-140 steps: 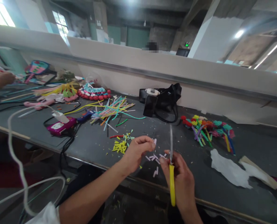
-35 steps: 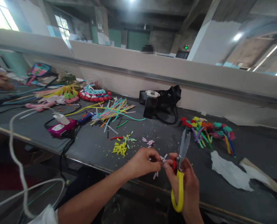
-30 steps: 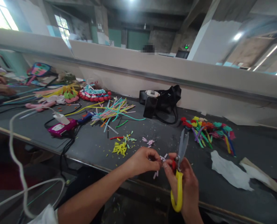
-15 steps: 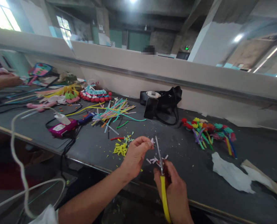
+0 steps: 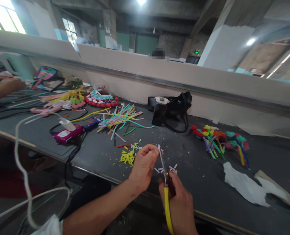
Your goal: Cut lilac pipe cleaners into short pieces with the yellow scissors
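Observation:
My left hand (image 5: 144, 166) is closed in a pinch on a short pale lilac strip, mostly hidden by the fingers and the blade. In my right hand (image 5: 178, 199) are scissors (image 5: 167, 205) with yellow handles, their blades pointing up beside my left fingertips. The blades look closed or nearly so. Cut lilac pieces (image 5: 173, 168) lie on the dark table behind the scissors. To the left of my left hand is a heap of short yellow pieces (image 5: 127, 157), with pale green bits and a red strip (image 5: 123, 146) around it.
Long coloured fuzzy stems (image 5: 120, 117) lie in a pile at centre left, by a magenta device (image 5: 69, 134) with cables. A black bag (image 5: 178, 109), fuzzy flowers (image 5: 218, 137) and white paper (image 5: 244, 184) stretch rightward. Another person's hands (image 5: 7, 85) are at far left.
My right hand has moved slightly left, bringing the scissor blades against my left fingertips. Another lilac piece or so shows in the pile on the table. The view has shifted slightly.

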Motion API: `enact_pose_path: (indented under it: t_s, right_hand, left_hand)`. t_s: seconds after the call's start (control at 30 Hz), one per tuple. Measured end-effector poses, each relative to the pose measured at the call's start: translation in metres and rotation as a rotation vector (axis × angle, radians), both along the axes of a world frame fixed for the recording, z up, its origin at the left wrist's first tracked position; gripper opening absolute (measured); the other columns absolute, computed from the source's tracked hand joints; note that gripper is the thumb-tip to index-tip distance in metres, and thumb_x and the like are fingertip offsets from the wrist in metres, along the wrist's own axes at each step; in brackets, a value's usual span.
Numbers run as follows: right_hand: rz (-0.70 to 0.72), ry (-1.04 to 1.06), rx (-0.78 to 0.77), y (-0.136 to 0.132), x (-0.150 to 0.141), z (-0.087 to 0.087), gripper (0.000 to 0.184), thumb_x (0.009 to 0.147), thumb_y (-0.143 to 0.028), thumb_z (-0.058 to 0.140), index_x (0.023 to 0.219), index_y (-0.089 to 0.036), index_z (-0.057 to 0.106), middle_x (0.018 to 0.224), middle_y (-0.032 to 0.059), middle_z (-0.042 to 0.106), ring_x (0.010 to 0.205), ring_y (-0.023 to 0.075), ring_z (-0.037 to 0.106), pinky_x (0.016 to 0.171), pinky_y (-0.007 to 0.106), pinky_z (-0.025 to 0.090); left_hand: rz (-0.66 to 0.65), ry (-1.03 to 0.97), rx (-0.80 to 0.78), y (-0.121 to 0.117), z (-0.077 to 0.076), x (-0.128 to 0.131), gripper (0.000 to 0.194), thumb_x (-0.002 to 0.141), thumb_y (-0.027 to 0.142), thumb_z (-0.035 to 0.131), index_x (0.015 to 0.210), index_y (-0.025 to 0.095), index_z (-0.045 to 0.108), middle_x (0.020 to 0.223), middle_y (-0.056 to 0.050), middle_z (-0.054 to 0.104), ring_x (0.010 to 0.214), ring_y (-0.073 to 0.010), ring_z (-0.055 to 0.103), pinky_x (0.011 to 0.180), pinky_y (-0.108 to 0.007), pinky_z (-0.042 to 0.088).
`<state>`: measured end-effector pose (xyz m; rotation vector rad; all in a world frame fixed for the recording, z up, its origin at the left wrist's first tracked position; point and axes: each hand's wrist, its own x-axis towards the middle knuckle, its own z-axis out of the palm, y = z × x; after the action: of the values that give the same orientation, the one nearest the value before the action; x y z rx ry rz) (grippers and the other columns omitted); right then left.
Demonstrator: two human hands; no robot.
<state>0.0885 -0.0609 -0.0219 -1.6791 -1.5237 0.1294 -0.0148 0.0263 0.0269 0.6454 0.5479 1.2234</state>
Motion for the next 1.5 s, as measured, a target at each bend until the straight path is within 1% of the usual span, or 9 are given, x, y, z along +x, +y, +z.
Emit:
enact_pose_path:
  t_s: [0.2,0.33,0.5,0.67,0.8,0.9,1.13,1.27,1.5]
  right_hand:
    - [0.001,-0.006,0.0,-0.001,-0.001,0.002,0.023,0.088,-0.032,0.051,0.102,-0.019,0.064,0.07,-0.0013,0.068,0.056,0.0126,0.064,0.056,0.019,0.048]
    - [0.015,0.002,0.002,0.0,-0.001,0.002,0.022,0.088,-0.032,0.051,0.097,-0.019,0.065,0.066,-0.0026,0.067,0.054,0.0115,0.063,0.054,0.018,0.047]
    - [0.018,-0.032,0.049,-0.001,-0.001,-0.003,0.023,0.089,-0.032,0.05,0.098,-0.018,0.065,0.069,-0.0007,0.069,0.054,0.0121,0.065,0.055,0.018,0.048]
    - [0.063,-0.065,0.096,-0.002,0.001,-0.006,0.023,0.088,-0.028,0.049,0.101,-0.017,0.064,0.069,0.0,0.07,0.053,0.0118,0.066,0.053,0.017,0.048]
    - [0.086,-0.057,0.07,-0.002,0.002,-0.004,0.021,0.09,-0.028,0.049,0.1,-0.018,0.064,0.065,-0.0019,0.069,0.049,0.0103,0.064,0.051,0.015,0.047]
    - [0.087,-0.063,0.095,-0.001,0.0,-0.001,0.02,0.09,-0.03,0.05,0.098,-0.017,0.063,0.066,-0.0008,0.069,0.048,0.0103,0.063,0.051,0.016,0.047]
    - [0.124,0.006,0.037,0.002,-0.002,0.005,0.019,0.091,-0.033,0.05,0.097,-0.018,0.061,0.073,0.0011,0.071,0.055,0.0117,0.066,0.053,0.017,0.048]
    - [0.121,0.007,0.049,0.001,-0.001,0.005,0.019,0.092,-0.032,0.05,0.098,-0.018,0.061,0.078,0.0031,0.073,0.06,0.0127,0.068,0.053,0.016,0.048]
    - [0.127,-0.003,0.091,0.0,-0.001,0.007,0.02,0.092,-0.032,0.05,0.094,-0.016,0.062,0.071,0.0011,0.071,0.052,0.0095,0.064,0.05,0.014,0.046]
  left_hand:
    - [0.009,0.001,0.001,-0.001,0.001,0.0,0.012,0.067,0.021,0.071,0.068,0.017,0.06,0.068,0.001,0.059,0.067,-0.0115,0.055,0.071,-0.025,0.043]
    - [0.004,-0.021,-0.001,-0.001,0.001,0.001,0.01,0.067,0.02,0.071,0.068,0.017,0.061,0.068,0.001,0.058,0.069,-0.0112,0.055,0.072,-0.024,0.043]
    - [-0.003,-0.021,0.0,-0.001,0.001,0.001,0.009,0.066,0.02,0.07,0.066,0.016,0.062,0.069,0.001,0.06,0.071,-0.011,0.054,0.073,-0.024,0.042]
    - [0.014,-0.001,-0.002,-0.002,0.003,0.002,0.011,0.064,0.021,0.072,0.067,0.017,0.062,0.068,0.001,0.06,0.071,-0.0123,0.056,0.073,-0.026,0.043]
    - [0.004,-0.01,-0.019,-0.002,0.003,0.001,0.012,0.064,0.02,0.072,0.067,0.017,0.062,0.067,0.002,0.06,0.068,-0.012,0.056,0.072,-0.026,0.043]
    - [-0.003,-0.027,-0.012,-0.001,0.004,0.001,0.011,0.064,0.02,0.072,0.067,0.017,0.062,0.067,0.001,0.061,0.068,-0.0117,0.056,0.073,-0.026,0.043]
    - [-0.014,-0.055,-0.004,0.001,0.003,0.0,0.008,0.066,0.018,0.07,0.066,0.016,0.063,0.068,0.001,0.061,0.068,-0.0107,0.055,0.073,-0.024,0.043]
    - [-0.023,-0.059,-0.001,0.001,0.001,0.0,0.008,0.066,0.017,0.07,0.067,0.016,0.063,0.07,0.0,0.062,0.07,-0.0112,0.056,0.074,-0.025,0.043]
    - [-0.018,-0.049,-0.012,-0.001,0.002,0.001,0.009,0.065,0.017,0.071,0.066,0.016,0.063,0.069,0.0,0.062,0.07,-0.0117,0.056,0.075,-0.025,0.043]
